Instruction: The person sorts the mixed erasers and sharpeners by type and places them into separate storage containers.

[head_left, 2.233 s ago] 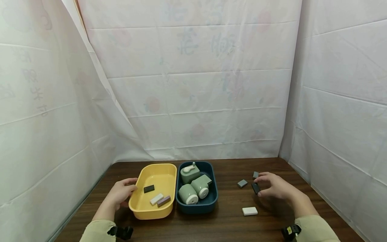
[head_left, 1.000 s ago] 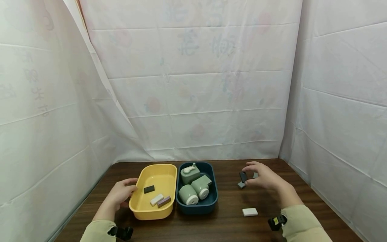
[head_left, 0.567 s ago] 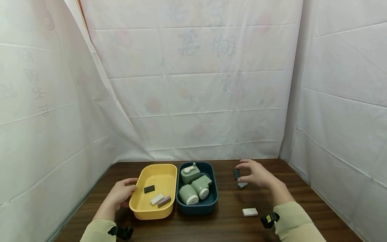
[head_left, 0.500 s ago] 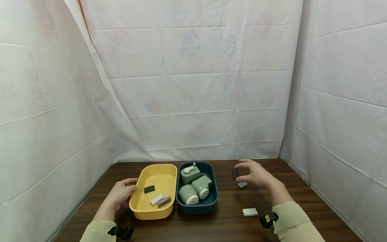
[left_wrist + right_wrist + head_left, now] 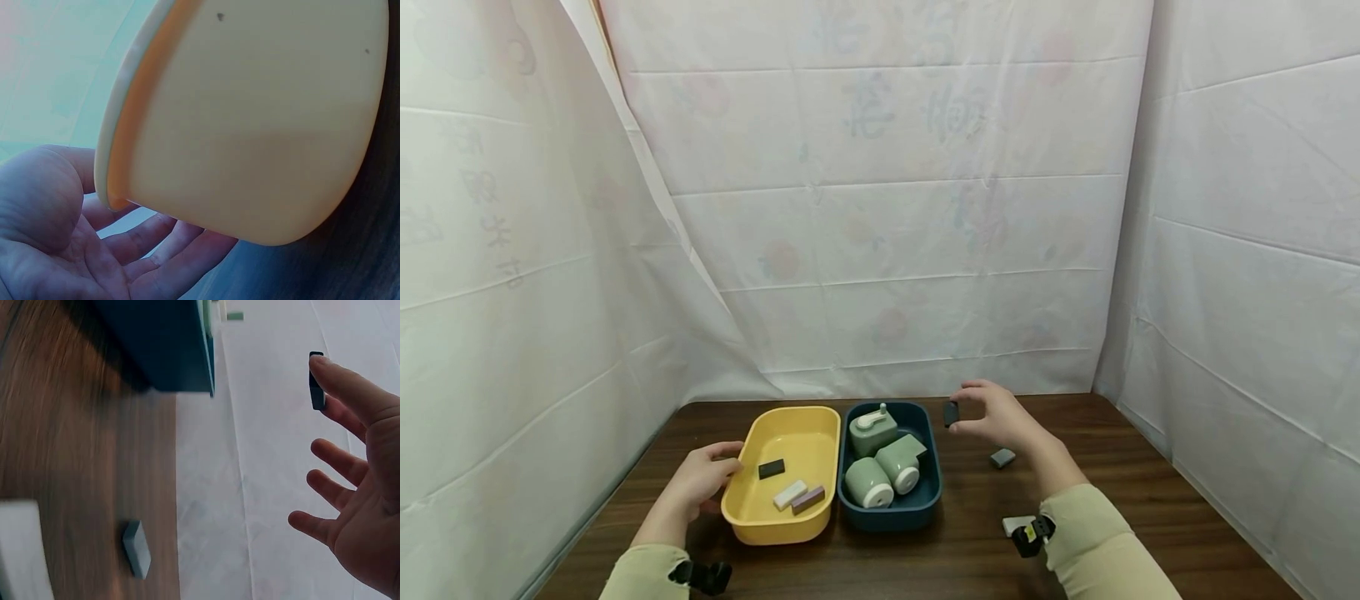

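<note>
My right hand (image 5: 1000,417) pinches a small dark rectangular block (image 5: 951,413) between thumb and finger, held upright in the air just right of the blue tub (image 5: 891,521). In the right wrist view, the remaining fingers spread away from the dark block (image 5: 317,387). My left hand (image 5: 696,482) holds the left rim of the yellow tray (image 5: 775,533). The left wrist view has the thumb at the tray's rim and the other fingers by its outer wall. Inside the tray lie a black block (image 5: 771,468), a white block (image 5: 790,495) and a purplish block (image 5: 808,500).
Several pale green rounded objects with white parts (image 5: 868,482) fill much of the blue tub. A grey block (image 5: 1002,457) lies on the dark wooden table (image 5: 955,558). A white block (image 5: 1015,525) is partly behind the right wrist camera. White cloth (image 5: 887,250) hangs around the table.
My right hand has picked the dark block off the table and carried it left, up to the blue tub's right side. A second grey block is now hidden behind that arm. My left hand stays put.
</note>
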### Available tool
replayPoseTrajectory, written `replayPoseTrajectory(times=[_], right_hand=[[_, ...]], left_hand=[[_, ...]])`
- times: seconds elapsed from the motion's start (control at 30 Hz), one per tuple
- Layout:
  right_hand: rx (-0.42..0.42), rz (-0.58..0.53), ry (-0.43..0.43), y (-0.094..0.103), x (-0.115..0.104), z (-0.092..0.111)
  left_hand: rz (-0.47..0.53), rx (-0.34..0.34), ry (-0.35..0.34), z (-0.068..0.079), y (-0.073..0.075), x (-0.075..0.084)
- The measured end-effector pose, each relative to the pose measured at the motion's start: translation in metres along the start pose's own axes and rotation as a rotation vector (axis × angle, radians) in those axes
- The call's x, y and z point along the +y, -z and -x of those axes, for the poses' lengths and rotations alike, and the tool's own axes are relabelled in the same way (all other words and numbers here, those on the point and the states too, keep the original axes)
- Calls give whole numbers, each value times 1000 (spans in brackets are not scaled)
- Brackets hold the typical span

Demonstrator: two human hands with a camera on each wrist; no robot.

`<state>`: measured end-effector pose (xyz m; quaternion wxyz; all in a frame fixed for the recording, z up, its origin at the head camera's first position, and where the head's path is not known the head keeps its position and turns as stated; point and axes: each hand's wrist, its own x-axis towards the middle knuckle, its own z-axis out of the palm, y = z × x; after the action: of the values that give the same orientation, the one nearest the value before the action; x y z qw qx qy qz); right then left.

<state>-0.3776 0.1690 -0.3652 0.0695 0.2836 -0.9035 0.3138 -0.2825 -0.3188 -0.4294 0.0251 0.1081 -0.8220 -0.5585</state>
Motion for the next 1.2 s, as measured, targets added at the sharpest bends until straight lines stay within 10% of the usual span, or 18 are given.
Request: replayPoseTrajectory(times=[1.2], right_hand=[[-6, 6, 59, -54, -87, -54]], left_hand=[[8, 1, -1, -1, -1, -1]])
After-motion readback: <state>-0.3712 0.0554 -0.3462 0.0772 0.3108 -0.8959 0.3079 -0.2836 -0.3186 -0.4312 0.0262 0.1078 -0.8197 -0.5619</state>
